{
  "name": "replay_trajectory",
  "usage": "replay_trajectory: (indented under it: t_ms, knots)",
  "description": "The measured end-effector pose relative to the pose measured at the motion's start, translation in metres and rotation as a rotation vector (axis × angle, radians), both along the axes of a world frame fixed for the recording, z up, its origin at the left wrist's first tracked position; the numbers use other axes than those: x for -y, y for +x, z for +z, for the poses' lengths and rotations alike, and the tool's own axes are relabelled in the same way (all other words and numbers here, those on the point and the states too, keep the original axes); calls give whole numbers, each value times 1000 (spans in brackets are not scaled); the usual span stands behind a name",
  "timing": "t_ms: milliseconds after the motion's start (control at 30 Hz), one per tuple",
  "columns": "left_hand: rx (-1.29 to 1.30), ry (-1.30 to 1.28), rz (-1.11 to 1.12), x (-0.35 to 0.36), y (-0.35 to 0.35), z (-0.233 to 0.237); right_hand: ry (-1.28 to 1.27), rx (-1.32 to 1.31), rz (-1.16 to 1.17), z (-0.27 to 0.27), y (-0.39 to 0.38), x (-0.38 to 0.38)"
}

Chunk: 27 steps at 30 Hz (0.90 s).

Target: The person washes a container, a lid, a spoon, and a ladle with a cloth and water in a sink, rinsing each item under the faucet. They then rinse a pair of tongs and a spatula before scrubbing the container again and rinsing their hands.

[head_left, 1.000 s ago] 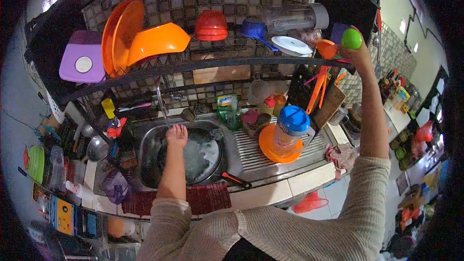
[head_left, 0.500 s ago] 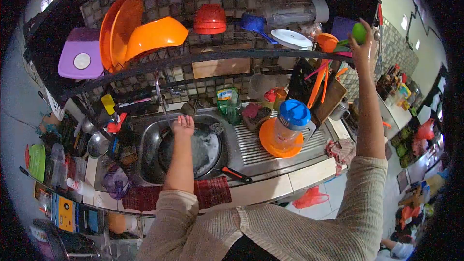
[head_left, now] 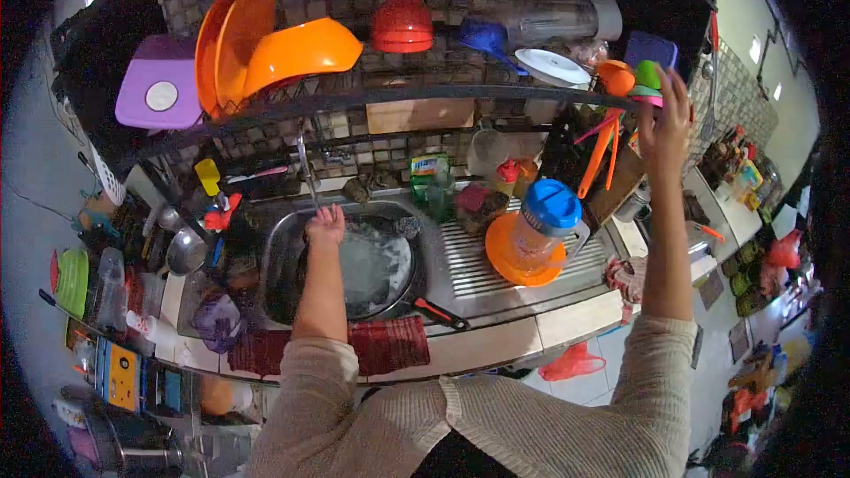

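My left hand [head_left: 326, 225] is under the tap [head_left: 306, 164] with its palm up, its fingers loosely apart and nothing in them. Below it a dark frying pan [head_left: 376, 270] with cloudy, soapy water sits in the sink [head_left: 276, 243], and a scouring pad [head_left: 407, 227] lies at the pan's far edge. At the right end of the rack [head_left: 425, 99] my right hand [head_left: 668, 128] is raised with fingers apart. Close by its fingertips a small green cup [head_left: 649, 73] rests on the rack, beside an orange cup [head_left: 616, 77].
A blue-lidded blender jug [head_left: 551, 212] stands on an orange plate [head_left: 524, 258] on the drainboard. The pan's handle [head_left: 440, 312] sticks out over the counter edge. Orange plates [head_left: 239, 44], an orange bowl [head_left: 305, 57] and red bowls [head_left: 402, 26] sit on the rack overhead.
My right hand has released the green cup, which now sits on the rack, and has drawn slightly down from it. My left hand stays by the tap. The view has shifted slightly.
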<state>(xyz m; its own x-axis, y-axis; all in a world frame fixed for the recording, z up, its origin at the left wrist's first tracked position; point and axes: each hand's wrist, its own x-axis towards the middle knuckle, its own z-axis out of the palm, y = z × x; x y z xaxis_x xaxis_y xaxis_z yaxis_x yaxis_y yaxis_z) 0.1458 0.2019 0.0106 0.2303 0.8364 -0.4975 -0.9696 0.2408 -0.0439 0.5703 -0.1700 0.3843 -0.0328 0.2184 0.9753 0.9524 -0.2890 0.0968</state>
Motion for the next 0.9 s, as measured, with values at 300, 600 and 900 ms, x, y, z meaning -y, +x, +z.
replay_trajectory:
  t_ms: [300,600,900]
  knots:
    - [85,692,-566,-19,-16,-32,-807,49,930,-199,-182,-79]
    - [-2492,956,-1354,57,-107,-13,-1315,-1185,1282,-297,-353,-285]
    - [-2645,616,-364,186,-303,102,-869,-572,562,-382,-226,-516]
